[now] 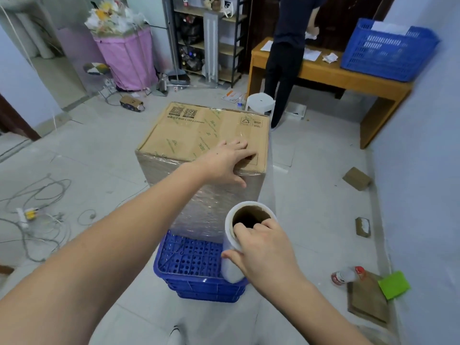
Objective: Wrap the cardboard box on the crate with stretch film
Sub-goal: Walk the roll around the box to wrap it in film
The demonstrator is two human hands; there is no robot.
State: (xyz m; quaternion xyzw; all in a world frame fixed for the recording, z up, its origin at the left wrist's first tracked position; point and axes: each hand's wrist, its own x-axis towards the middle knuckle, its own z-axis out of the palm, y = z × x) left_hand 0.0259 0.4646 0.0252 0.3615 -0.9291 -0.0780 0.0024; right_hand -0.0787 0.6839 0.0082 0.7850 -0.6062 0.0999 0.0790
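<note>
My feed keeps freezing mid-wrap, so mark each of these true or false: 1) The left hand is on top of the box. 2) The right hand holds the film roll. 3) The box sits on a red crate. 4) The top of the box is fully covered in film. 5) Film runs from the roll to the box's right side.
1) True: the left hand lies flat on the box at its near top edge.
2) True: the right hand grips the film roll, fingers in its core.
3) False: the crate is blue.
4) False: film shows on the sides; the top looks bare cardboard.
5) True.
</note>
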